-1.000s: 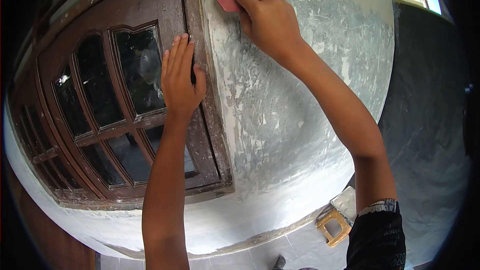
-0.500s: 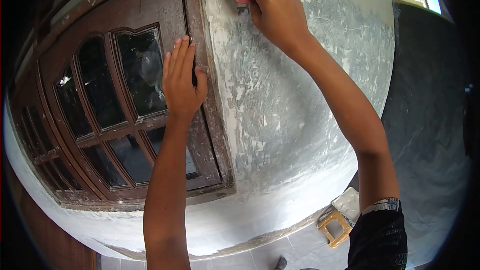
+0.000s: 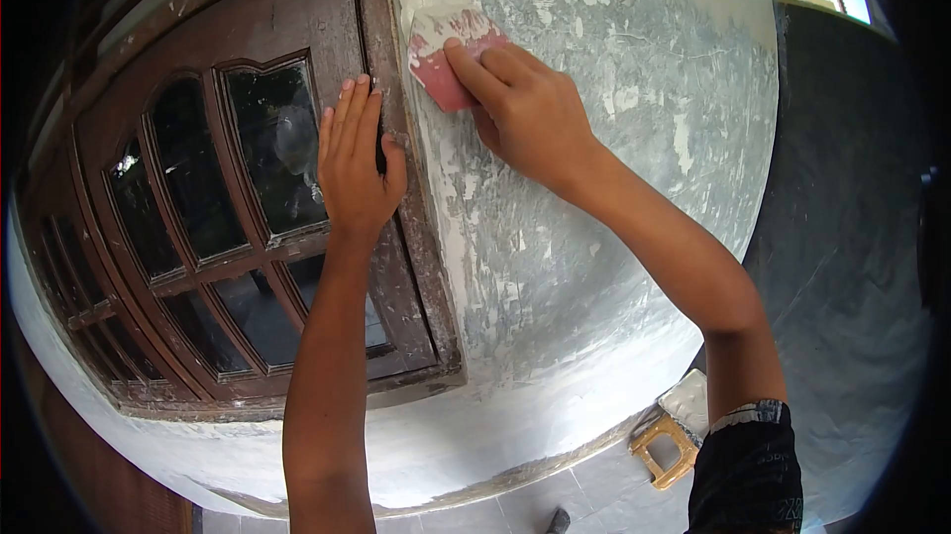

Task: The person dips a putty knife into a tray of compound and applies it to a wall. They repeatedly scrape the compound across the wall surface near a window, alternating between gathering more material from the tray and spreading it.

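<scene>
My right hand (image 3: 530,108) grips a red putty scraper (image 3: 443,78) with whitish smears on its upper part. The scraper lies against the wall (image 3: 584,227) close beside the window frame. Patchy grey and white filler covers that wall, with a smoother cream band along the top. Flat on the brown wooden window (image 3: 332,9), at its right edge, rests my left hand (image 3: 359,167). Its fingers point upward, the thumb stands apart, and it holds nothing.
Below right, a yellowish plastic stool (image 3: 666,452) stands on the grey tiled floor (image 3: 515,512), with a whitish smeared tray (image 3: 688,400) by it. A dark sheet-like surface (image 3: 842,237) rises at the right. A small dark object (image 3: 558,521) shows at the bottom edge.
My right hand has brought the scraper down and slightly left along the wall, near the window frame. My left hand has stayed on the window.
</scene>
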Available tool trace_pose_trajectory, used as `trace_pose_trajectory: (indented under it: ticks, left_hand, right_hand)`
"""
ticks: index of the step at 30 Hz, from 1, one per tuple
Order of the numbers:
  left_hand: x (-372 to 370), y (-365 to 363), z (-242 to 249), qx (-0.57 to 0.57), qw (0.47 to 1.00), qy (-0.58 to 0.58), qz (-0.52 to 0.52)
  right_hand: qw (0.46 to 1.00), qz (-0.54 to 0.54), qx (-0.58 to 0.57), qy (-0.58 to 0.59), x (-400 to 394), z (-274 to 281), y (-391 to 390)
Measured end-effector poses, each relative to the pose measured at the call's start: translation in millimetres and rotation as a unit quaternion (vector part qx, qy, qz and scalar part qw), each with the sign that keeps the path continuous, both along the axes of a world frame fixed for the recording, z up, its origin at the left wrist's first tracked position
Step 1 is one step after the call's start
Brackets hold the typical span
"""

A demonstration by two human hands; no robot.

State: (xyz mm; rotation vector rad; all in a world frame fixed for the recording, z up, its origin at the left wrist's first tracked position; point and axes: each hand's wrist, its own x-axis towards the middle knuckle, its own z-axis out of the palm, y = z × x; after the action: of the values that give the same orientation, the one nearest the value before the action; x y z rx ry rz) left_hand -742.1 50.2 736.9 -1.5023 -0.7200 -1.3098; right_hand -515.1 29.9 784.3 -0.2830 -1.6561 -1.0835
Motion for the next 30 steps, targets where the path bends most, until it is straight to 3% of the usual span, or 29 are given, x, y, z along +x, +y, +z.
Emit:
trace_pose_trajectory:
  ticks: [3, 6, 12, 16, 19, 23, 26, 30]
  left_hand:
    - [0.3, 0.9, -1.8, -0.003, 1.0, 0.002, 0.0]
    - [-0.3, 1.0, -0.1, 0.006, 1.0, 0.003, 0.004]
    - [0.1, -0.8, 0.6, 0.007, 1.0, 0.001, 0.006]
    - [0.7, 0.0, -0.9, -0.002, 1.0, 0.002, -0.002]
    - [0.3, 0.1, -0.8, -0.002, 1.0, 0.001, 0.0]
    - [0.9, -0.8, -0.3, -0.001, 1.0, 0.003, -0.006]
    - [0.5, -0.7, 0.7, 0.01, 1.0, -0.001, 0.003]
    - [0.5, -0.7, -0.8, 0.004, 1.0, 0.001, 0.009]
  right_hand:
    - [0.996, -0.02, 0.05, 0.064, 7.5, 55.6, 19.0]
    - [0.993, -0.085, 0.039, 0.07, 11.9, 66.4, 38.3]
    - [0.997, -0.037, -0.061, -0.036, -4.2, -37.0, 7.6]
    - [0.999, 0.008, 0.003, 0.036, 2.0, 27.5, 2.1]
    - [0.996, -0.059, 0.035, 0.057, 6.8, 61.8, 24.4]
    - [0.996, -0.092, -0.007, -0.01, 1.0, -9.2, 27.3]
    - [0.994, -0.041, -0.05, -0.092, -2.9, -53.3, 6.4]
    - [1.0, 0.023, 0.01, 0.014, 0.6, 14.9, 5.8]
